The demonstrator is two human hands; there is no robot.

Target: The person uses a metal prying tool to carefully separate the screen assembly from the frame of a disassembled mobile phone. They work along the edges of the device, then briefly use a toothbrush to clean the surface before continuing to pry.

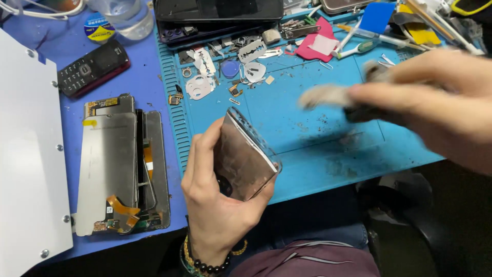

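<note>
The phone frame (246,156) is tilted over the near edge of the blue mat (318,128), pinched by its edges in the left hand (215,200). To its right, the blurred right hand (430,102) grips a brush (328,95). A hard sweep could knock the frame loose, I'd say.

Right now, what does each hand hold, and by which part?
The left hand grips a phone frame by its lower end, thumb along one long edge. The right hand pinches a blurred brush at its handle end.
</note>
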